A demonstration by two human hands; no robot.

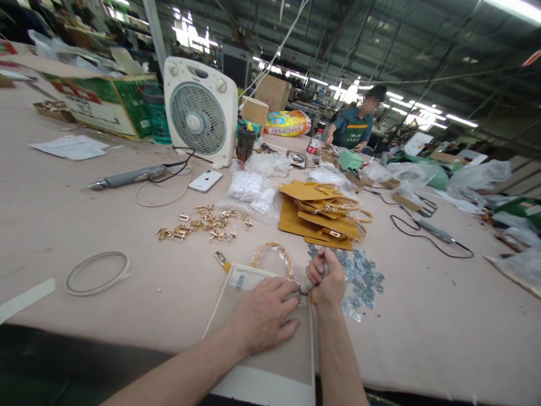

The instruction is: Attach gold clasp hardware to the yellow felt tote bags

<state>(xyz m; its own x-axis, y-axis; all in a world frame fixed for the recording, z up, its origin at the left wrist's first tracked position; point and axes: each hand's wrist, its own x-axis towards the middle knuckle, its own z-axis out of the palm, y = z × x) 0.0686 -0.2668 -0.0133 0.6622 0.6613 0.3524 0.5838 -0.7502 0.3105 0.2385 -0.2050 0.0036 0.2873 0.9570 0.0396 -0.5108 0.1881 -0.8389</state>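
A flat beige bag panel [287,375] with pale edges lies in front of me at the table edge. My left hand [270,313] rests flat on it, fingers stretched toward its upper right corner. At that corner my right hand [327,279] is closed round a grey-handled tool [306,287], whose tip is hidden by the fingers. A small metal plate [240,281] shows at the panel's upper left. Beyond the top edge stick out a plastic-wrapped yellow handle [273,246] and a yellow strap with a gold clasp [221,259]. Grey metal plates [366,279] lie right of my right hand.
Gold fittings [207,223] and stacked yellow bag pieces [316,211] lie farther back. Behind them are a phone [205,180], a corded electric screwdriver [127,177] and a box fan [200,113]. A tape roll [97,273] sits left. A co-worker [353,127] is across the table.
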